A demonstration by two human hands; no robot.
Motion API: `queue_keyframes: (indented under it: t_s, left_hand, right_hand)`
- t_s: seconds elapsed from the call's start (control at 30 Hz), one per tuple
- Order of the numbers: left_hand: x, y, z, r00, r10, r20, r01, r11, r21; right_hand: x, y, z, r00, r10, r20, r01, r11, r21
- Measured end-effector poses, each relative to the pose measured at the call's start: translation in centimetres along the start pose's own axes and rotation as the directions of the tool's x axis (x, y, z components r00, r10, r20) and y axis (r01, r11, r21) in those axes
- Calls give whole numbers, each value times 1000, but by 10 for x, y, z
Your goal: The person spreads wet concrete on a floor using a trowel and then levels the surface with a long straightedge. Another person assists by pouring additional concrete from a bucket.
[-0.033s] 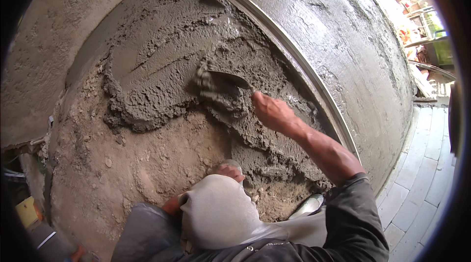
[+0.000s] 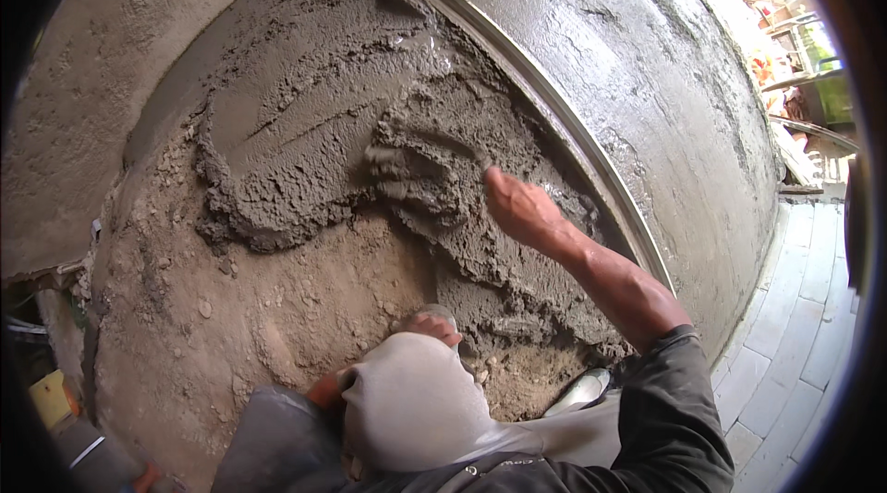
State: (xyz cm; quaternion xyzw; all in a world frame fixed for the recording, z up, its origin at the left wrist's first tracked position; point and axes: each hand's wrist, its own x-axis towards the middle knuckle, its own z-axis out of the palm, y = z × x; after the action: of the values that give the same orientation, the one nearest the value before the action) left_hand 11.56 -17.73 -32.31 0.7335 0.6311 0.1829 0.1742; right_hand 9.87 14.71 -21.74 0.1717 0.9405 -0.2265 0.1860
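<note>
My right hand (image 2: 519,206) is closed round a trowel (image 2: 483,161), of which only the neck beyond my fingers shows clearly. Its blade is lost in the wet grey mortar (image 2: 305,133) or blurred against it. The mortar is thick and ridged around the tool, spread over a brown earthen surface. Low in the middle, my left hand (image 2: 432,326) is partly covered by my light-coloured trouser knee (image 2: 411,391). A rounded grey edge lies against that hand; its fingers are too hidden to read.
A long metal straightedge (image 2: 545,91) curves along the mortar's right side, bordering smooth wet cement (image 2: 665,123). Pale floor planks or tiles (image 2: 785,336) lie at right. A light shoe (image 2: 582,389) is near my right elbow. A rough wall (image 2: 83,123) rises at left.
My right hand has shifted slightly right and up. The trowel's dark blade, plain before, no longer shows distinctly against the mortar. My left hand stays in place.
</note>
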Motion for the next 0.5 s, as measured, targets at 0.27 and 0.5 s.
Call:
queue_keyframes:
  t_s: [0.27, 0.5]
  left_hand:
    - [5, -8, -1, 949, 56, -312, -66, 998, -22]
    - [11, -11, 63, 795, 105, -597, -603, 26, -797]
  right_hand:
    - [105, 51, -43, 878, 354, -323, -342, 935, 96]
    - [139, -3, 5, 938, 194, -288, -102, 947, 305]
